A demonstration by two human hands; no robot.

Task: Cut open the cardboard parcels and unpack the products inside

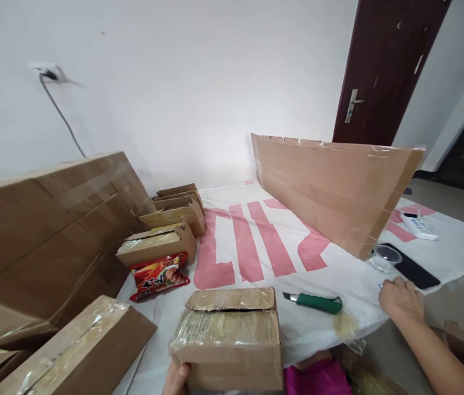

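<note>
My left hand (pixel 176 378) grips the lower left corner of a small taped cardboard box (pixel 234 359), thumb on its front face. The box sits at the near table edge, its narrow top flap slightly raised. At the right edge of the table is my right hand (pixel 401 299), fingers curled down on the cloth; what they hold, if anything, is hidden. Just beyond it are a clear round container (pixel 385 257) and a black phone (pixel 419 270). Between box and right hand lies a green utility knife (pixel 318 302), blade out, pointing left.
A red food packet (pixel 160 275) lies by several small cardboard boxes (pixel 158 246). Large cartons (pixel 51 236) stand left; a long taped box (pixel 79 351) lies near left. A tall cardboard panel (pixel 330 186) stands at the back right. A white device (pixel 419 226) sits far right.
</note>
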